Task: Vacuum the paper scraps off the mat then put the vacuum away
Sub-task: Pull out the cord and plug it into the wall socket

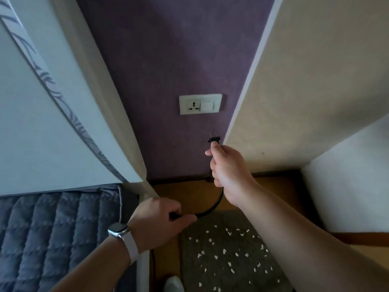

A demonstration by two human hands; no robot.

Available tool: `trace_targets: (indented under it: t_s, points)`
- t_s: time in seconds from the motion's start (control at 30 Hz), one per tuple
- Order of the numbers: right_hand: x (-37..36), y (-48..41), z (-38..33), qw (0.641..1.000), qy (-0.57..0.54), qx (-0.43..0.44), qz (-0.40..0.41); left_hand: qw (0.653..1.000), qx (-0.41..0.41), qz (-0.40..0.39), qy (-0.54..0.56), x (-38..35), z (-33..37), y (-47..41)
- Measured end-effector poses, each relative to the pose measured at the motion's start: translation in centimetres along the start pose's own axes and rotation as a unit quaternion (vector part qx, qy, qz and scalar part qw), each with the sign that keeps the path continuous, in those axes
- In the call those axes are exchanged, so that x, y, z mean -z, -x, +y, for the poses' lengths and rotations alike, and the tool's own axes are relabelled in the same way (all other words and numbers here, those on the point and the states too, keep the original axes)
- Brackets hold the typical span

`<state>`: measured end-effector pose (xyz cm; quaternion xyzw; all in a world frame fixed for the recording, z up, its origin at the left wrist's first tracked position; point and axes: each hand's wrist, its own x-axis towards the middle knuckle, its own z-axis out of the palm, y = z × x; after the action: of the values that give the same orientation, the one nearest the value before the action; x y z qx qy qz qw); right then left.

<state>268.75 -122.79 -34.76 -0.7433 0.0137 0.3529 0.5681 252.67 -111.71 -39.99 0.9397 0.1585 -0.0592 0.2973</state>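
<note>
My right hand [228, 171] grips a black two-pin plug [213, 139], pins pointing up, held a little below and to the right of a white wall socket [200, 103]. The plug's black cord [212, 207] curves down to my left hand [156, 220], which pinches it lower along its length. Below both hands lies a grey mat [229, 251] strewn with several white paper scraps [224, 251]. The vacuum itself is out of view.
The socket sits on a purple wall [174, 49]. A beige curtain [101, 98] hangs at left, a beige wall corner [305, 81] at right. A bed with a grey quilted cover [52, 234] fills the lower left. Wooden floor [189, 192] surrounds the mat.
</note>
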Motion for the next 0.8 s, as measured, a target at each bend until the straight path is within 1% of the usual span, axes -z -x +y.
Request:
trace_targets:
  t_s: [0.07, 0.17, 0.2, 0.3, 0.37, 0.47, 0.63, 0.8]
  points:
    - [-1.6, -2.5, -0.7, 1.0, -0.007, -0.009, 0.014, 1.0, -0.019, 0.004, 0.006, 0.6, -2.3, -2.0]
    - [-3.4, -5.8, -1.6, 0.999, -0.025, -0.019, 0.027, 1.0, -0.018, -0.007, 0.023, 1.2, -4.5, -4.6]
    - [-3.9, -6.7, -1.9, 0.999, -0.036, -0.02, 0.032, 0.999, -0.011, -0.01, 0.04, 1.3, -5.0, -5.3]
    - [-4.8, -9.1, -2.9, 0.997, -0.068, -0.024, 0.038, 0.99, 0.035, 0.003, 0.136, 1.7, -6.5, -7.1]
    - [-5.2, -10.3, -3.3, 0.996, -0.077, -0.032, 0.041, 0.985, 0.051, 0.02, 0.166, 2.0, -7.3, -8.0]
    - [-5.6, -11.7, -3.2, 0.996, -0.071, -0.041, 0.046, 0.986, 0.046, 0.014, 0.159, 2.2, -8.0, -9.1]
    - [-5.8, -12.5, -2.3, 0.997, -0.051, -0.032, 0.04, 0.991, 0.016, -0.025, 0.127, 1.9, -8.4, -9.7]
    - [-6.1, -12.9, -2.5, 0.997, -0.064, -0.019, 0.031, 0.988, 0.019, -0.042, 0.146, 1.6, -8.9, -10.0]
